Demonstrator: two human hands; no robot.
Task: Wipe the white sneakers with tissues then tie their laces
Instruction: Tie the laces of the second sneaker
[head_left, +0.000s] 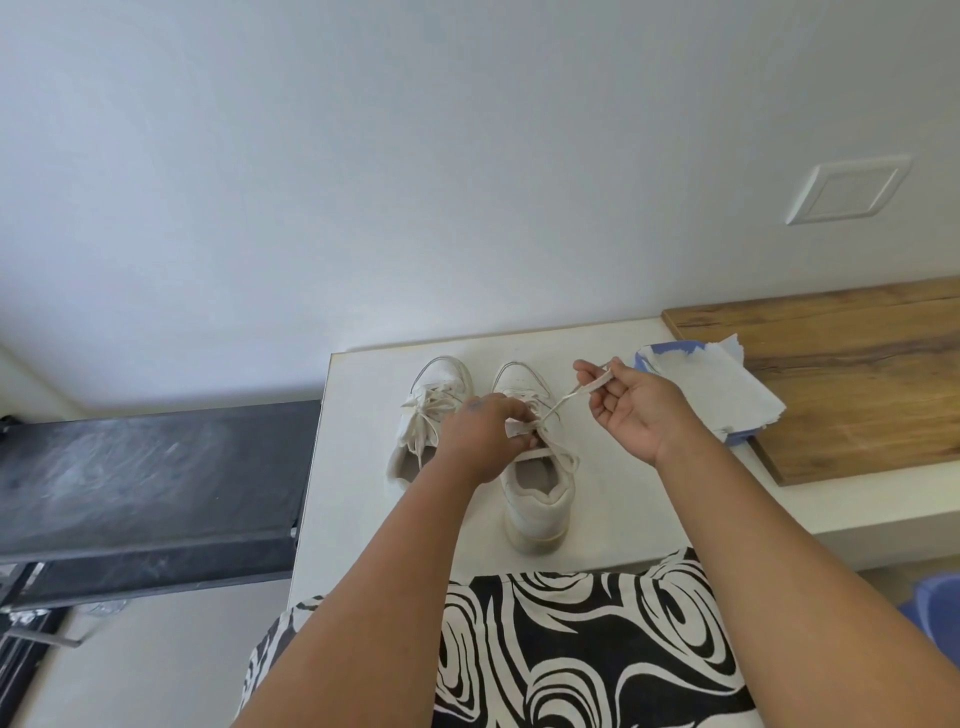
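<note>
Step in hand, as I judge it: lacing stage, wiping seemingly over. Tissues (711, 395) lie right of shoes, on white counter (613, 540) and overlapping wood board (857, 384).

Left shoe (426, 415) far-left on counter, bow looks tied. Right shoe (535, 467) just beside it, knot unfinished.

My left hand (478, 441) over right shoe's tongue, fingers curled, pinching lace (566, 397) at crossing.

My right hand (634, 410) raised to right, thumb and fingertips pinching lace's free end, strand taut between hands.

Next likely: form loop, wrap, pull snug; keep tension even.
</note>
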